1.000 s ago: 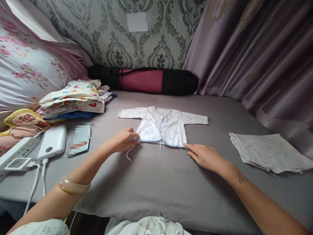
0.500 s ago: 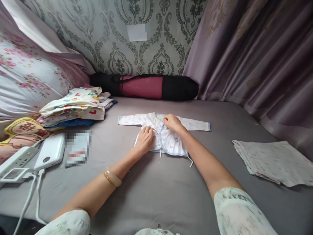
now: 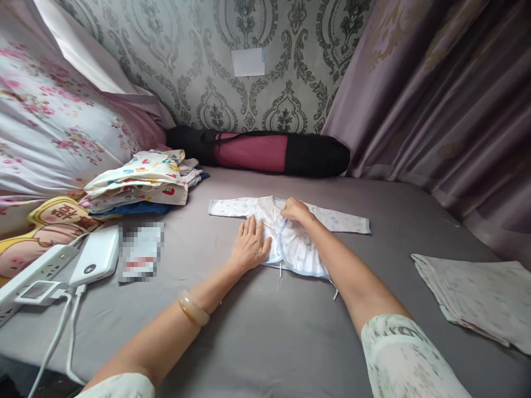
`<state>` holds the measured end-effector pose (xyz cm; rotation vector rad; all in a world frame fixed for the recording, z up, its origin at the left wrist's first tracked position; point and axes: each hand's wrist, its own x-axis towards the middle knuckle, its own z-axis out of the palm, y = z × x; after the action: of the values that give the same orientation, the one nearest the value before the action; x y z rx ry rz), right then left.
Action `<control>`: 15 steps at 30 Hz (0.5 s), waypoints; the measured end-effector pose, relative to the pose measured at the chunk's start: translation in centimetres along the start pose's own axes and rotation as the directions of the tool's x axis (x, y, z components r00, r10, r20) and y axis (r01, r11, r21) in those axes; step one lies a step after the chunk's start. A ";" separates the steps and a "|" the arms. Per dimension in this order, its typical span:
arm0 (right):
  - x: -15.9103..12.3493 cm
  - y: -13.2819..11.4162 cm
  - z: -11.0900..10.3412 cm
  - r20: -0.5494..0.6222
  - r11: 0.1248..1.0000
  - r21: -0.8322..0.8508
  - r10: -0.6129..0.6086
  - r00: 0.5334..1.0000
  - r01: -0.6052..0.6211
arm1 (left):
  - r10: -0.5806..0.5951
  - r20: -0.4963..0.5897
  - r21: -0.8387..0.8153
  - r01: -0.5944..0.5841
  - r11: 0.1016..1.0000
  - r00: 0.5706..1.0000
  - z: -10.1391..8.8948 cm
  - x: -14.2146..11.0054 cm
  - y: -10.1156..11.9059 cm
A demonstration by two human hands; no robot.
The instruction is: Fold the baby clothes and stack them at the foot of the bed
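Observation:
A small white baby shirt (image 3: pixel 305 251) with pale blue edging lies spread on the grey bed sheet, sleeves stretched out to both sides and thin ties hanging from its lower hem. My left hand (image 3: pixel 250 244) rests flat on the shirt's left front, fingers spread. At the neckline, my right hand (image 3: pixel 295 210) is closed, thumb and fingers pinching the blue-edged front near the collar. The palm side of the right hand is hidden, and my forearm covers part of the shirt's right side.
Folded clothes (image 3: pixel 141 179) are stacked at the left by a floral cloth. A power bank (image 3: pixel 96 254), power strip (image 3: pixel 41 271), cables and a blurred packet (image 3: pixel 141 251) lie nearer. A folded cloth (image 3: pixel 477 296) is at right; a long black-and-red bag (image 3: pixel 253 152) lies along the wall.
My left hand has flattened and spread its fingers on the shirt. My right hand stays pinched at the collar. The whole view has shifted slightly.

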<state>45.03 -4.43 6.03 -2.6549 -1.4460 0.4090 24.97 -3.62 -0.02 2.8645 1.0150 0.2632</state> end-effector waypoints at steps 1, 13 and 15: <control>-0.2 0.0 0.1 -0.025 1.000 -0.026 0.002 1.000 -0.002 | -0.008 0.004 0.000 0.008 1.000 1.000 -0.1 0.0 0.0; -0.1 3.4 0.7 -0.062 0.985 0.119 -0.121 0.991 0.127 | -0.046 0.079 -0.025 0.048 0.999 0.996 -0.4 0.1 -0.1; -0.1 4.7 0.6 -0.128 0.965 0.159 -0.188 0.974 0.207 | -0.028 0.054 -0.062 0.032 0.998 0.998 -1.1 0.0 0.0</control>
<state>48.61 -7.13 4.51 -2.3339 -1.5476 0.3434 24.77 -3.58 1.08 2.7826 1.0209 0.2118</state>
